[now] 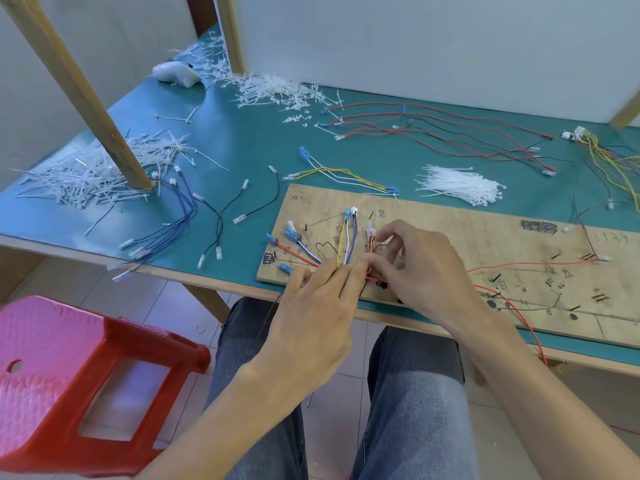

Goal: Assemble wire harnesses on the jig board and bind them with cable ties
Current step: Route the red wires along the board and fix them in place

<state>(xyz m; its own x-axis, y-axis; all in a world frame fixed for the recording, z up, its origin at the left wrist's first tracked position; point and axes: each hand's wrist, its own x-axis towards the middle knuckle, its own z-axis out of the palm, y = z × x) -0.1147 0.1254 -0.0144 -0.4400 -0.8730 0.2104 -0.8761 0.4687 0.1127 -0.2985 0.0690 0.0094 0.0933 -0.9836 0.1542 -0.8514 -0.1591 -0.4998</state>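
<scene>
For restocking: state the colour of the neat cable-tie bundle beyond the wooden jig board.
White; the thin plastic cable-tie bundle shows best in head view.

A red plastic stool (52,358) is standing on the pale tiled floor (145,306) at the lower left, in front of the desk (242,133). A slanted wooden post (79,88) is rising from the desk's teal top at the left, and a second post (230,32) is standing farther back, beside the white panel (415,46) that is closing off the far side. A small white handheld device (176,75) is lying near the far left corner. Legs in grey-blue jeans (415,393) are showing below the desk's front edge.
</scene>
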